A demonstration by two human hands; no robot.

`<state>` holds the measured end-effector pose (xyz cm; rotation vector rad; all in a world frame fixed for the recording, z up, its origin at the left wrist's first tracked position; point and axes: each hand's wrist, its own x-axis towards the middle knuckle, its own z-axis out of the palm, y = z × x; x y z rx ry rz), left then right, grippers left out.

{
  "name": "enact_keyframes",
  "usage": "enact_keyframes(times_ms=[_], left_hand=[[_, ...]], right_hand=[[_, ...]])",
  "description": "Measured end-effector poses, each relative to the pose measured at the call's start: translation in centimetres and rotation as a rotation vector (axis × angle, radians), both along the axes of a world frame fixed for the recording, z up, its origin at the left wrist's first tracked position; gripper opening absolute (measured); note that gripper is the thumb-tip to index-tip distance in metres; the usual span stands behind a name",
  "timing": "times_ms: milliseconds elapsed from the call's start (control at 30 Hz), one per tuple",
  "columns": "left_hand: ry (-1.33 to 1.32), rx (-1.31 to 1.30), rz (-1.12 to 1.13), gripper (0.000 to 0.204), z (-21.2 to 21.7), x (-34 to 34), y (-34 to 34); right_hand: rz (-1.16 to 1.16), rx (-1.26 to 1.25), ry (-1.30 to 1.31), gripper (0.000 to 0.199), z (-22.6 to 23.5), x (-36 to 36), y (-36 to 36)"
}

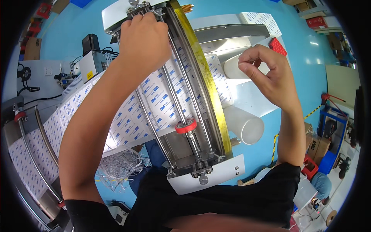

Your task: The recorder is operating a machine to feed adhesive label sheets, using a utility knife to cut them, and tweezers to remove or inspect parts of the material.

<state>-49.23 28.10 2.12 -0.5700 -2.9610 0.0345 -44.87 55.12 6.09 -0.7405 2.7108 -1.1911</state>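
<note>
Rods [176, 102]: parallel steel bars, long axis running from the far end plate toward the person, above the printed white sheet [127, 120].
Left hand [143, 36]: curled over the far ends of the rods, at the machine's top plate; it looks clenched there, though what the fingers pinch is hidden.
Right hand [268, 75]: raised off to the right, apart from the rods, fingertips pinched, nothing visible held; a white roll [234, 67] lies just behind.
Nearer hand: left.
Red ring [186, 126]: on a rod, near end.
Yellow bar [206, 81]: beside the rods, right.
Scraps [119, 166]: paper strips below.
</note>
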Motion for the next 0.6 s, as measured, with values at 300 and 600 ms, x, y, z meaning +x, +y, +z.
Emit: enact_keyframes(times_ms=[300,600], left_hand=[[0.062,0.203,0.048,0.011,-1.4,-0.2,-0.3],[-0.117,0.179,-0.132,0.01,0.4,-1.0,-1.7]], right_hand=[[-0.022,-0.1,-0.033,0.01,-1.2,0.6,0.4],[-0.046,-0.123,-0.129,0.009,-1.5,1.3,1.3]])
